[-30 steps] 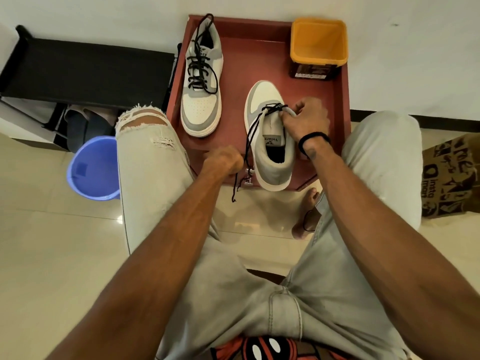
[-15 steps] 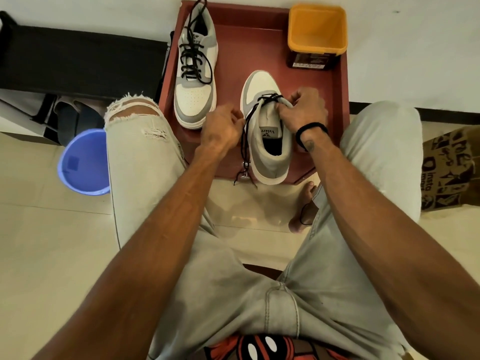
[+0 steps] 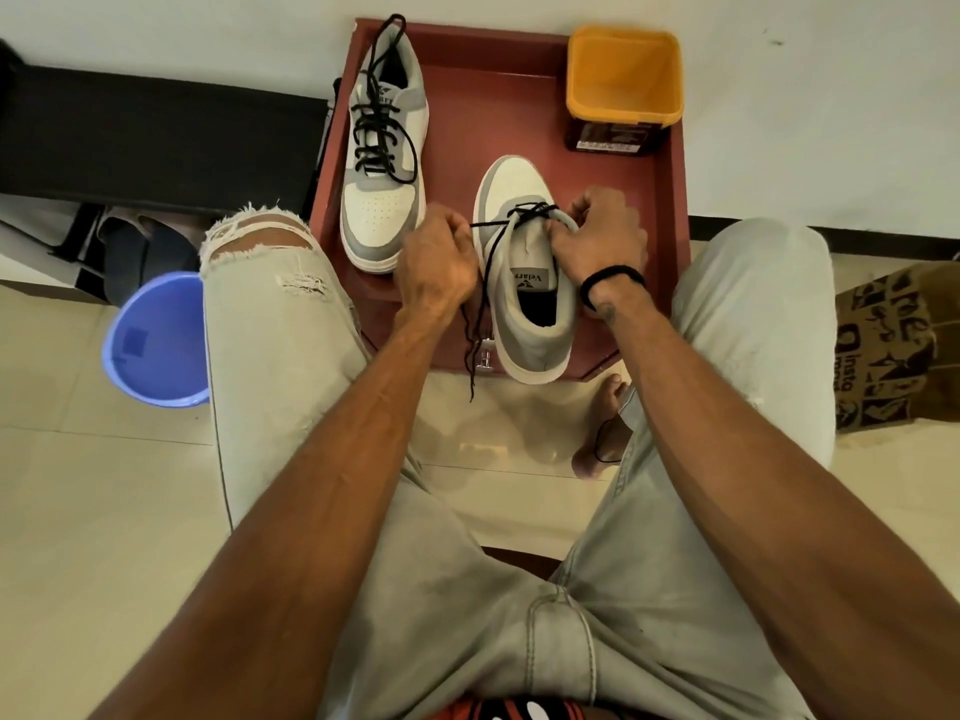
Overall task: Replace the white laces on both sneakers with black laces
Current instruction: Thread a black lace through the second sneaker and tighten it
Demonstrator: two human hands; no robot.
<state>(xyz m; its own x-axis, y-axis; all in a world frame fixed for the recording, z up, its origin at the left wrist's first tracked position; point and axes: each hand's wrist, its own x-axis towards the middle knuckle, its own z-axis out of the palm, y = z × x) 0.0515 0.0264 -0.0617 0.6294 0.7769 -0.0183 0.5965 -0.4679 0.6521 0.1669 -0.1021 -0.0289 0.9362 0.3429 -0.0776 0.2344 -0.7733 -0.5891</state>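
Two grey-and-white sneakers lie on a red-brown table (image 3: 524, 96). The far left sneaker (image 3: 383, 148) is laced with black lace, its ends loose. The near sneaker (image 3: 524, 283) points its toe away from me, and a black lace (image 3: 480, 283) runs through only its lowest eyelets. My left hand (image 3: 439, 257) pinches the lace's left strand beside the shoe, and the loose end hangs over the table's front edge. My right hand (image 3: 597, 236) grips the sneaker's right eyelet edge, where the lace's right end is hidden under the fingers.
An open yellow tub (image 3: 623, 75) stands at the table's back right corner. A blue plastic basin (image 3: 156, 340) sits on the tiled floor at left, below a black bench (image 3: 156, 137). A printed paper bag (image 3: 893, 350) is at right. My knees flank the table.
My left hand has risen from the table's front edge to the sneaker's left side, drawing the lace strand up and tight. The right hand has stayed on the shoe.
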